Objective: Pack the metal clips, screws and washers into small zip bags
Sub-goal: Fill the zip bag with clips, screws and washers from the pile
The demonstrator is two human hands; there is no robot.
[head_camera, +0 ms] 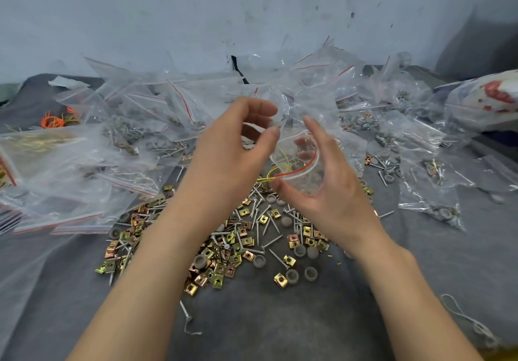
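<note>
Above the grey cloth (280, 321), both hands hold a small zip bag (298, 161) with its mouth spread. The right hand (330, 189) cups it, thumb under the red-striped lip and fingers behind the film. The left hand (229, 150) pinches the upper lip, perhaps with a small part between thumb and forefinger; the blur hides it. Below the bag lie clips (218, 273), screws (273, 241) and washers (310, 273), with filled bags (140, 125) heaped behind.

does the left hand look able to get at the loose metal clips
Probably yes: the metal clips lie uncovered beneath the left hand, though it pinches the zip bag and must let go.
</note>
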